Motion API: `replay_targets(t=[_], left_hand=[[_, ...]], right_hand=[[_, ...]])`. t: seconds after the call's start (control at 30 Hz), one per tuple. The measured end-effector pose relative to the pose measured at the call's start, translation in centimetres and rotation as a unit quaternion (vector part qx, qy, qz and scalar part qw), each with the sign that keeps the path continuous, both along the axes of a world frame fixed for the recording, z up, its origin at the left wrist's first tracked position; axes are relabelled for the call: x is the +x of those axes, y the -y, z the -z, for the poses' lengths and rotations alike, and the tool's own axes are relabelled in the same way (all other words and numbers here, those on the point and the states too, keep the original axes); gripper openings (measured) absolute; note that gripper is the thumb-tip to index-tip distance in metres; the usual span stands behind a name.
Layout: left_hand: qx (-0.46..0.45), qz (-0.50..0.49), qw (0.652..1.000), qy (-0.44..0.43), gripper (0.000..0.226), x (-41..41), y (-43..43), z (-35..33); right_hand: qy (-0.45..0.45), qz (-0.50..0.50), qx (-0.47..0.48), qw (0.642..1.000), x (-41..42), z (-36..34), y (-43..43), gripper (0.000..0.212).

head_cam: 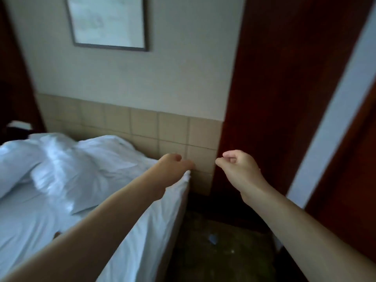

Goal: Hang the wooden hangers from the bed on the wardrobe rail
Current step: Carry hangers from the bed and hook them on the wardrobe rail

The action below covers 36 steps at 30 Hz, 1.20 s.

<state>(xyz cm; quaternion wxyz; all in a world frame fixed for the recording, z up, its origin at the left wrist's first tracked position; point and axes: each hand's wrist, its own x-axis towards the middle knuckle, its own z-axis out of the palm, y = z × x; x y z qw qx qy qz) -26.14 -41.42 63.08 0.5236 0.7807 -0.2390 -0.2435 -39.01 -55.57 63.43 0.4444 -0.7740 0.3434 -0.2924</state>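
Note:
Both my arms reach forward over the far corner of the bed [142,231], which is covered in a white sheet. My left hand [173,165] hovers above that corner with its fingers curled in and nothing in it. My right hand [238,165] hangs beside it over the gap between bed and dark wood panel [284,98], fingers loosely curled, holding nothing. No wooden hanger and no wardrobe rail shows in this view. The picture is blurred.
White pillows [71,165] lie rumpled at the head of the bed on the left. Beige wall tiles [142,125] run behind the bed under a framed picture [107,21]. A dark carpeted floor [223,251] lies between bed and wood panel.

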Motion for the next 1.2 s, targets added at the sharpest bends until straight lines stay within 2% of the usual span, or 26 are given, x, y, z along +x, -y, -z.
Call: replay_targets(t=[0.1,0.2,0.3,0.43,0.6,0.7,0.8,0.9,0.93,1.03,1.1,1.17,1.2], left_hand=[[0.002,-0.026,1.0,-0.004,0.06,2.7,-4.2,0.9],[0.0,-0.114,0.993,-0.027,0.078,9.8,-12.4,3.2],[-0.006,-0.185,0.982,-0.035,0.069,15.6,-19.4,6.1],[0.016,-0.24,0.968,-0.075,0.042,20.3,-27.2,9.4],[0.057,-0.291,0.946,-0.132,0.035,22.2,-35.6,13.5],[0.068,-0.329,0.927,-0.166,0.046,22.7,-39.8,16.8],[0.073,-0.38,0.903,-0.189,0.03,22.7,-42.6,20.4],[0.093,-0.425,0.877,-0.202,0.026,22.8,-43.9,24.7],[0.096,-0.439,0.869,-0.205,0.03,22.8,-43.8,26.1],[0.115,-0.481,0.838,-0.229,0.074,23.2,-42.5,30.3],[0.118,-0.494,0.832,-0.224,0.092,23.6,-41.2,33.2],[0.116,-0.509,0.827,-0.209,0.088,24.3,-40.2,36.3],[0.124,-0.51,0.827,-0.203,0.072,24.7,-39.7,37.7]], right_hand=[[0.01,-0.009,-0.001,1.0,3.4,1.1,-1.6,0.038],[-0.013,-0.069,0.008,0.997,12.5,3.2,-7.9,0.035],[-0.024,-0.127,0.015,0.992,19.5,5.8,-13.2,0.036],[-0.07,-0.196,0.029,0.978,26.0,9.5,-18.6,0.046],[-0.131,-0.274,0.039,0.952,31.6,14.4,-24.0,0.048],[-0.167,-0.316,0.05,0.933,34.7,18.0,-27.1,0.047],[-0.206,-0.361,0.05,0.908,37.6,21.9,-29.7,0.048],[-0.238,-0.4,0.049,0.883,40.1,25.9,-31.4,0.044],[-0.247,-0.415,0.045,0.874,40.8,27.3,-31.8,0.04],[-0.285,-0.458,0.041,0.841,42.8,31.5,-32.2,0.034],[-0.305,-0.476,0.036,0.824,43.7,34.5,-32.1,0.036],[-0.316,-0.49,0.025,0.812,44.6,37.4,-32.0,0.04],[-0.321,-0.495,0.021,0.807,45.0,38.8,-31.9,0.041]])
